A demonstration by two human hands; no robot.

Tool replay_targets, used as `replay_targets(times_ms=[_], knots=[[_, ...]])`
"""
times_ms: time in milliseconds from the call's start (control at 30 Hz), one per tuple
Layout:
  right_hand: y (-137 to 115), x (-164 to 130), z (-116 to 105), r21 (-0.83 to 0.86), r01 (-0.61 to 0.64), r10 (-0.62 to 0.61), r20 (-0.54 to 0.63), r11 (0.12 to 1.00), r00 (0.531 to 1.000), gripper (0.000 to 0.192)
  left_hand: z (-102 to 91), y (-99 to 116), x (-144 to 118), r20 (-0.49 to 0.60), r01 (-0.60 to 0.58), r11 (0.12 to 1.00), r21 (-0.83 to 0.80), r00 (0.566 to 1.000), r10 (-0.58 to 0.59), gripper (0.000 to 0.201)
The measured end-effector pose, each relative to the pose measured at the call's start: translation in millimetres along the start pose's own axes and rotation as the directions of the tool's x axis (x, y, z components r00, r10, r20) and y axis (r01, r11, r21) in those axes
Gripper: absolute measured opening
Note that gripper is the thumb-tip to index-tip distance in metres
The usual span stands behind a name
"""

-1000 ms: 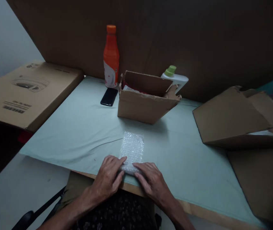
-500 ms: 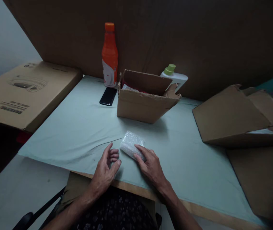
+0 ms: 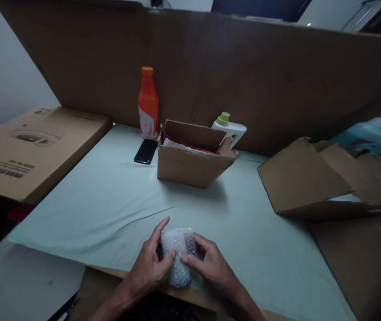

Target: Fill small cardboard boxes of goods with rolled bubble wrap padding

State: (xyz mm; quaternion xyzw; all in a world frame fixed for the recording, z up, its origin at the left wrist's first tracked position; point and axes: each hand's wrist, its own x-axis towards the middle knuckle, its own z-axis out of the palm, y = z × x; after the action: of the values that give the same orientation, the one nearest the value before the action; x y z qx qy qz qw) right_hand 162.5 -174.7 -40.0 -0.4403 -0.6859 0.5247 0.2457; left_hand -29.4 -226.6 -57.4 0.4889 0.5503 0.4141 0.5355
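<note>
A bubble-wrapped package (image 3: 178, 243) is held between my two hands at the front edge of the table. My left hand (image 3: 150, 258) grips its left side, thumb pressed on the near face and the index finger raised along the side. On the right side my right hand (image 3: 212, 263) is closed on it, the thumb also on the near face. What lies inside the bubble wrap cannot be made out. Farther back stands an open cardboard box (image 3: 184, 167) with something red and white inside.
Behind stand an orange bottle (image 3: 148, 107), a black phone (image 3: 145, 152) lying flat, and a white jug with a green cap (image 3: 229, 125). A large flat carton (image 3: 39, 151) lies at left, an open carton (image 3: 300, 178) at right. A tall cardboard panel (image 3: 110, 67) backs the cloth-covered table (image 3: 86, 196).
The package has come off the tabletop toward me and is tilted more upright. My left hand, free before, now grips it too. The view has tipped upward.
</note>
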Motion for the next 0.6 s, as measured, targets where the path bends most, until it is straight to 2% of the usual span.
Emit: replay_targets(times_ms=[33,100,167,233,300,367,400,467,533,567,600], knots=[[0,1,2,-0.052,0.008,-0.009,-0.018,0.999,1.0,0.016,1.8,-5,1,-0.033,-0.013,0.997,0.081,0.999,0.016,0.073],[-1,4,2,-0.183,0.055,-0.068,-0.067,0.982,0.995,0.018,1.8,-11,8,-0.052,-0.086,0.971,0.222,0.994,0.1,0.07],[-9,8,-11,-0.28,0.115,-0.145,-0.087,0.953,0.986,0.02,-4.9,-3,22,-0.053,-0.261,0.899,0.352,0.953,0.298,0.07],[-24,13,-35,-0.342,0.164,-0.21,-0.102,0.925,0.972,0.019,-18.1,23,45,-0.059,-0.442,0.745,0.499,0.841,0.538,0.072],[-45,20,-68,-0.421,0.211,-0.31,-0.181,0.882,0.933,0.014,-33.6,62,75,-0.046,-0.532,0.551,0.643,0.691,0.721,0.072],[-67,30,-102,-0.523,0.245,-0.437,-0.284,0.817,0.853,0.014,-47.0,100,109,-0.001,-0.542,0.376,0.752,0.569,0.822,0.071],[-77,36,-117,-0.57,0.248,-0.499,-0.34,0.783,0.797,0.018,-51.8,114,125,0.019,-0.521,0.315,0.793,0.538,0.842,0.067],[-97,50,-145,-0.638,0.22,-0.587,-0.445,0.738,0.676,0.027,-57.5,130,149,0.056,-0.482,0.241,0.842,0.523,0.85,0.049],[-114,70,-165,-0.695,0.178,-0.646,-0.501,0.697,0.576,0.031,-58.8,128,161,0.091,-0.479,0.21,0.852,0.531,0.842,0.03],[-122,82,-173,-0.726,0.17,-0.67,-0.485,0.667,0.562,0.029,-58.6,123,162,0.104,-0.494,0.201,0.846,0.523,0.846,0.025],[-129,94,-178,-0.757,0.179,-0.688,-0.434,0.629,0.581,0.025,-58.2,116,161,0.113,-0.512,0.195,0.837,0.509,0.853,0.024]])
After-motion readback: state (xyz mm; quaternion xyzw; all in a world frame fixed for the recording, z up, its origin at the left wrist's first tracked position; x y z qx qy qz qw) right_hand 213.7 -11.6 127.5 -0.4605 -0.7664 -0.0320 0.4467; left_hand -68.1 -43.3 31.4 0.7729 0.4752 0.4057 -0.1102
